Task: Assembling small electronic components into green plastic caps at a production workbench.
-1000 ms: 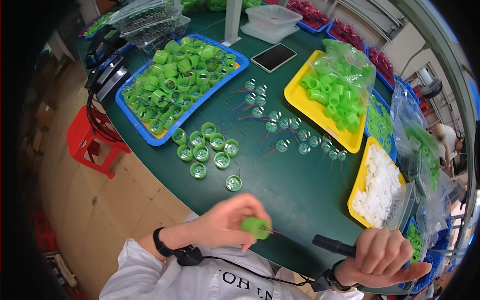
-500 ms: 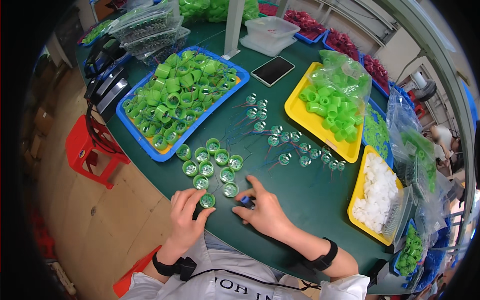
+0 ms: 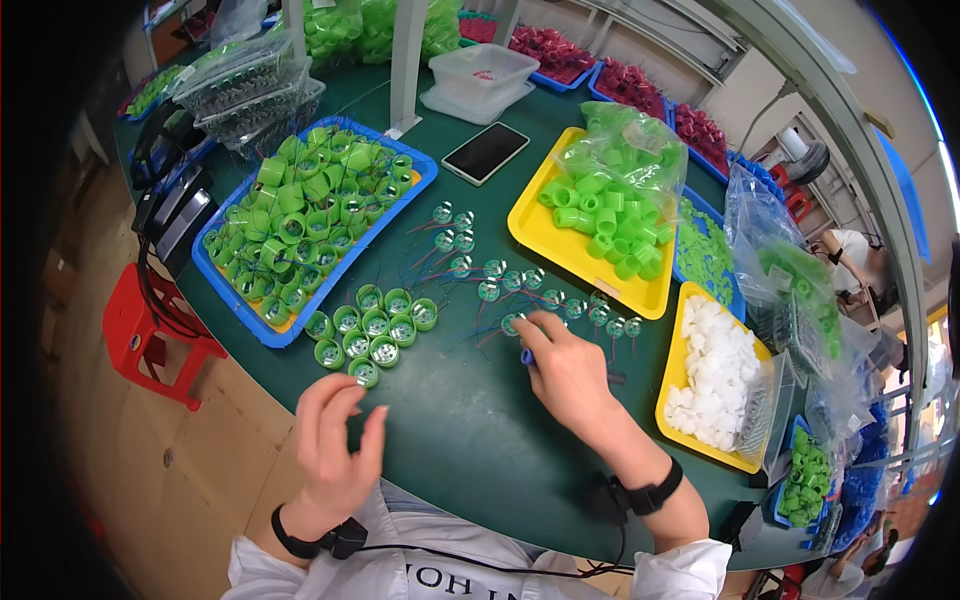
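Two hands: placed apart over the green table, each by its own group of parts, which likely spares them crossing.
Left hand: fingers and thumb spread with nothing between them, tips just beside the nearest cup; whether they touch it I cannot tell.
Right hand: curled fingers clamped on a dark tool, its blue end showing; tucked there, it probably leaves the forefinger and thumb free over the loose parts.
Green cups: stand in a tight cluster on the table in front of the left hand, mouths up, a disc inside each, perhaps so the contents can be seen.
Wired discs: lie loosely spread beyond and beside the right fingertips, seemingly spaced so that single ones can be picked up; contact with the closest is unclear.
Blue tray: at the left, heaped with more green cups; its raised rim likely holds the pile together.
Yellow trays: one bears green rings and a clear bag, the other white pieces; both sit on the right, probably sorted by kind.
Phone: flat between the trays, out of the hands' way.
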A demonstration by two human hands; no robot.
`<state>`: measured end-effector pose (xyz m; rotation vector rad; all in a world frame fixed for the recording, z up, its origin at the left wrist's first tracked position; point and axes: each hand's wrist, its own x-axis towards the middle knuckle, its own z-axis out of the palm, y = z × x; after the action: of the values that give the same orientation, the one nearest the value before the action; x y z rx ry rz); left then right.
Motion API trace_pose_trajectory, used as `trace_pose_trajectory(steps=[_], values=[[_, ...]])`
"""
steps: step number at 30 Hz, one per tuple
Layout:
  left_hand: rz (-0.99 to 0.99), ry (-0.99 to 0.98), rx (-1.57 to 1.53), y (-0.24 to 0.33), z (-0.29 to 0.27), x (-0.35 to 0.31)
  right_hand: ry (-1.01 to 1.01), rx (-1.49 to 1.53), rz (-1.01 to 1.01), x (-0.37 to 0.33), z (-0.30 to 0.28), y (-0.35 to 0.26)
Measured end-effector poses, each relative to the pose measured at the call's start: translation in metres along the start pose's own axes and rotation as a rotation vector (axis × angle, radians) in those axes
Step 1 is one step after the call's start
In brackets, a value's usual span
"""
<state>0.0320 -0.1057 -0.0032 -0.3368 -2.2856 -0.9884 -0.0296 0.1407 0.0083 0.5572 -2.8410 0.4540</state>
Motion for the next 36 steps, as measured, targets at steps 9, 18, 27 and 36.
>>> trace_pose_trajectory(steps=[9, 18, 27, 36], values=[[0.177, -0.314, -0.14, 0.051, 0.146, 0.148, 0.03, -0.327, -0.325, 0.005, 0.02, 0.027], [0.287, -0.531, 0.233, 0.031, 0.276, 0.198, -0.007, -0.152, -0.493, -0.004, 0.013, 0.05], [0.232, -0.47, 0.124, 0.034, 0.264, 0.222, -0.028, -0.209, -0.613, -0.008, 0.014, 0.057], [-0.616, -0.864, -1.878, 0.074, 0.086, 0.164, 0.074, -0.149, -0.635, -0.012, -0.003, 0.038]])
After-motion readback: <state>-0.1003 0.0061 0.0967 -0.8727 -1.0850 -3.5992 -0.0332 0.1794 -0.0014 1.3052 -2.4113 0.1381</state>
